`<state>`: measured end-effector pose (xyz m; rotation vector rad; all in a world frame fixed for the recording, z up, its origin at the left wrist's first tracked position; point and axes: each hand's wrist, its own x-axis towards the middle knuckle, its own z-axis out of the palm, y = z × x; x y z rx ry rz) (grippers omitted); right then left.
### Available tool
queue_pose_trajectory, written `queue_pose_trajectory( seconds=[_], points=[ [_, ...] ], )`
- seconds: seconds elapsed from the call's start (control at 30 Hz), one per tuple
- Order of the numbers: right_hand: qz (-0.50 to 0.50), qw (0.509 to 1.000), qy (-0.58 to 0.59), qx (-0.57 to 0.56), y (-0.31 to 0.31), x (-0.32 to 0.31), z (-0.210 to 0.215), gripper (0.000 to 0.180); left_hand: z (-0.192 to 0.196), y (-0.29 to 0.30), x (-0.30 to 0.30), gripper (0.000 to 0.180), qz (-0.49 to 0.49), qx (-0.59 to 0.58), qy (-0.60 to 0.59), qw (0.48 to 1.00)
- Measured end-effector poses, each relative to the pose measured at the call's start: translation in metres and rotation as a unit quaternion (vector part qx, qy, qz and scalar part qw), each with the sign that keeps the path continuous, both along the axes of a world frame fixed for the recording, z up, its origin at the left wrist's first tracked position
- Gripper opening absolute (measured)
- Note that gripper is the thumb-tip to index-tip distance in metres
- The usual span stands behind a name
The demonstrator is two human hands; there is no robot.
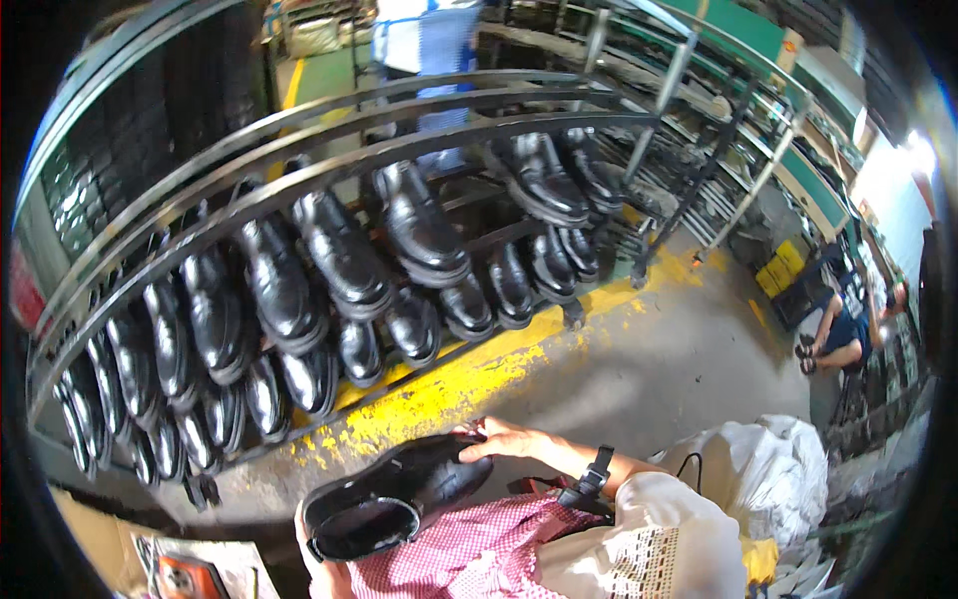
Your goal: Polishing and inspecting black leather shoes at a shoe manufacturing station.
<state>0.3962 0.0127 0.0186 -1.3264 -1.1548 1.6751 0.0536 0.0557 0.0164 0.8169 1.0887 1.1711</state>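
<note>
Checked pink cloth [469, 554] covers the lap right under the hands, and on it lies a glossy black ankle boot [394, 494], opening toward the camera. Left hand [317, 559] cups the boot's heel end from below, mostly hidden so its grip cannot be told, while the right hand [509, 439], a dark watch [597, 474] on its wrist, lies flat with fingers on the toe. Beyond both hands stands a metal rack [329, 140] of matching black shoes above a yellow floor stripe [449, 384], and white bags [758, 469] sit right of the right hand.

Black metal rack [329, 105], rows of glossy black shoes [344, 255], on yellow-painted concrete floor [649, 359]
</note>
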Motion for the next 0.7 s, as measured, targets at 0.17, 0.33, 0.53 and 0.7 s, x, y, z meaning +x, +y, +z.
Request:
queue_pose_trajectory(
  seconds=[0.17,0.33,0.53,0.7],
  points=[
    [-0.034,0.998,-0.016,-0.048,0.019,-0.001,0.016,0.078,0.024,-0.008,-0.007,0.041,-0.016,0.098,0.206,0.973],
    [-0.084,0.996,0.037,0.011,0.029,0.021,-0.018,0.081,0.053,-0.018,-0.007,0.044,-0.041,0.266,0.594,0.758],
    [-0.028,0.997,0.033,0.066,0.040,0.011,-0.008,0.077,0.040,0.011,0.004,0.046,-0.026,-0.023,-0.086,0.996],
    [0.000,0.996,0.016,0.087,0.045,-0.004,0.005,0.077,0.031,0.004,-0.007,0.045,0.009,-0.006,-0.171,0.985]
  ],
)
